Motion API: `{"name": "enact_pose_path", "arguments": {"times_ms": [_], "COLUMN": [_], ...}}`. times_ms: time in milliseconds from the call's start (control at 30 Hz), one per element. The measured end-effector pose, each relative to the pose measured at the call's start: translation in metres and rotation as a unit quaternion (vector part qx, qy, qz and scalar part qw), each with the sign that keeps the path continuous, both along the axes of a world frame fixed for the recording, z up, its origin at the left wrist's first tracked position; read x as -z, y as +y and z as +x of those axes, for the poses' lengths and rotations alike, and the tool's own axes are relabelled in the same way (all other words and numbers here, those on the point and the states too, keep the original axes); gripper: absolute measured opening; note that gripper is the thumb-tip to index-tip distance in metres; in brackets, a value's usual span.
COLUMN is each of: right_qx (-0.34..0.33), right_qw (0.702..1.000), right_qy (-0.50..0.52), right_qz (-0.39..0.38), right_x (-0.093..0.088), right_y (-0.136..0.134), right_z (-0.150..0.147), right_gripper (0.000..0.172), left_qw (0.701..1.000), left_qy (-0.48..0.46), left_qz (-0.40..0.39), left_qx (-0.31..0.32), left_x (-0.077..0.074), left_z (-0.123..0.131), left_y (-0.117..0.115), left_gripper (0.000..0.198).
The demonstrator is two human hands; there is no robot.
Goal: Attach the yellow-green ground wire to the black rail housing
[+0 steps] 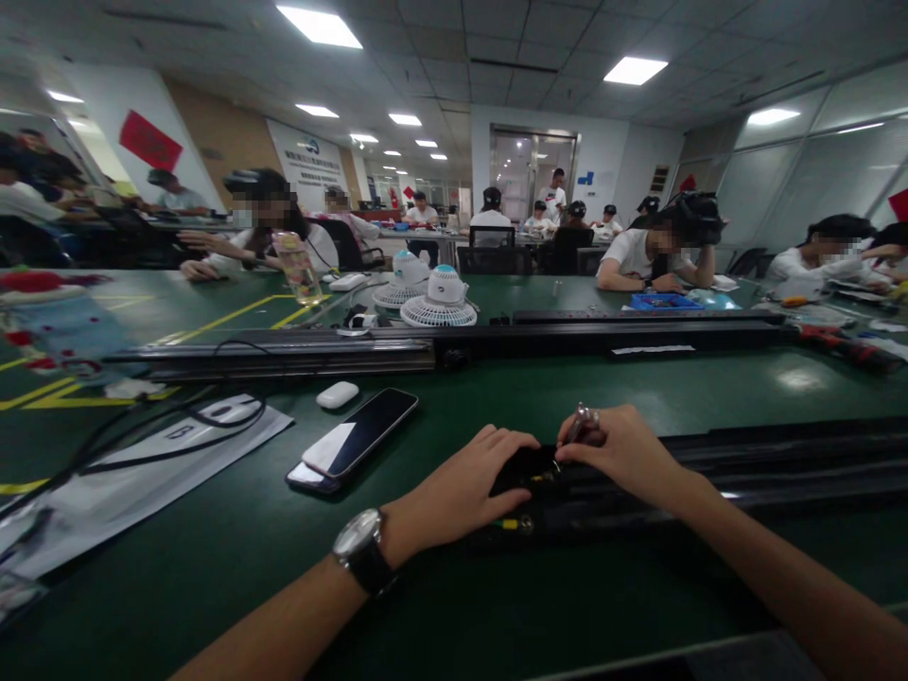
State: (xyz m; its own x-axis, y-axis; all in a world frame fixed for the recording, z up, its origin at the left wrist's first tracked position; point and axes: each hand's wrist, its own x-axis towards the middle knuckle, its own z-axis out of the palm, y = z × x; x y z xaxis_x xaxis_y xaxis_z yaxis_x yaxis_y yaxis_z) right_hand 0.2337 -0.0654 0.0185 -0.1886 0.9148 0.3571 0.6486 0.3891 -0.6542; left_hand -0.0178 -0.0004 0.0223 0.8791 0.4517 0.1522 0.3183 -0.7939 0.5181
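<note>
My left hand (464, 482), with a watch (360, 544) on its wrist, rests at the end of a long black bar (602, 487). Its fingers lie over the far side and its thumb over the near side, gripping the dark end. At that end show small yellow pieces, one a yellow-sleeved ring terminal (512, 523) near my thumb. My right hand (620, 449) is closed in a pinch just above the bar, beside the other yellow piece (543, 478). Something shiny and metallic (582, 421) shows at its fingers; what the fingertips hold is too small to tell.
Left of my hands lie a phone (361, 435), a white earbud case (338, 394) and a paper sheet (170, 473) with black cables. More long bars (319, 355) cross the green table. Beyond are white fans (440, 298), a bottle (298, 270), a blue tray (667, 302) and seated people.
</note>
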Motion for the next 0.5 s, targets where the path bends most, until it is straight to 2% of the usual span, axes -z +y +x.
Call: {"name": "enact_pose_path", "arguments": {"times_ms": [200, 500], "right_qx": [-0.002, -0.003], "right_qw": [1.000, 0.998], "right_qy": [-0.023, -0.058], "right_qz": [0.014, 0.022], "right_x": [-0.0026, -0.0031], "right_y": [0.0000, 0.0004], "right_z": [-0.0045, -0.0074], "right_gripper": [0.007, 0.009], "left_qw": [1.000, 1.000], "left_qy": [-0.001, 0.013], "left_qz": [0.010, 0.007], "left_qx": [0.007, 0.008], "left_x": [0.0043, -0.0008], "left_z": [0.0003, -0.0001], "left_y": [0.0022, -0.0004], "left_gripper": [0.047, 0.042]}}
